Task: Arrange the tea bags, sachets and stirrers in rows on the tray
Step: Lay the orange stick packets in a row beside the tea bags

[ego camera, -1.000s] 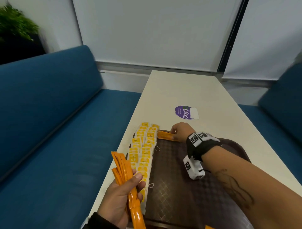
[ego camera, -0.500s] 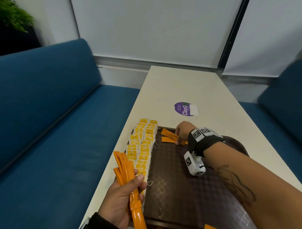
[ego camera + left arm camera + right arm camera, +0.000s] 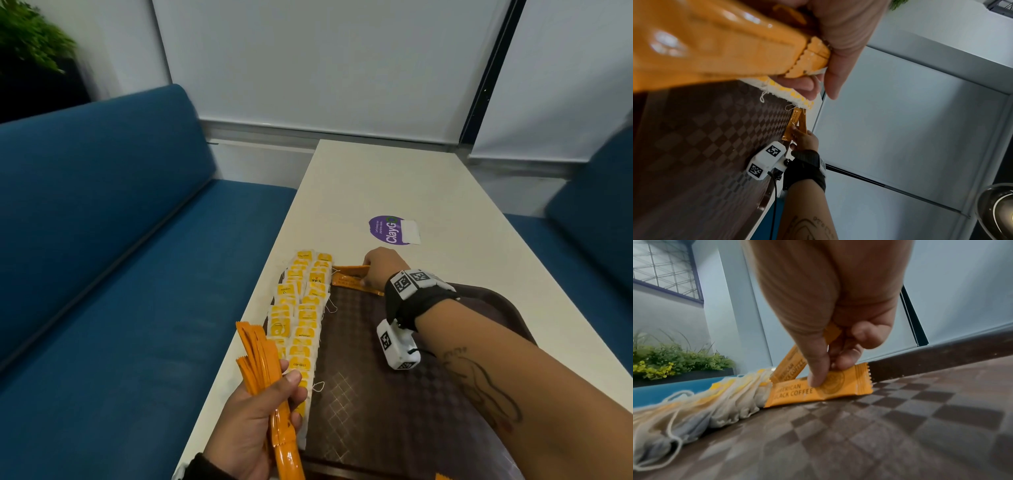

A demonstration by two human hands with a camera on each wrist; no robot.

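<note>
The right hand (image 3: 382, 269) reaches forward to the far left corner of the brown tray (image 3: 394, 394), fingertips (image 3: 816, 379) pressing one orange coffee sachet (image 3: 818, 390) flat beside the tea bags (image 3: 303, 318) — a second sachet (image 3: 791, 368) stands tilted behind it. The left hand (image 3: 255, 425) hovers near the tray's left edge, fingers and thumb curled around a bundle of orange sachets (image 3: 263, 373).

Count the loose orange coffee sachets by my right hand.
2: one flat orange sachet on the brown tray's far edge under the right hand; one tilted orange sachet behind it. None seem hidden.
</note>
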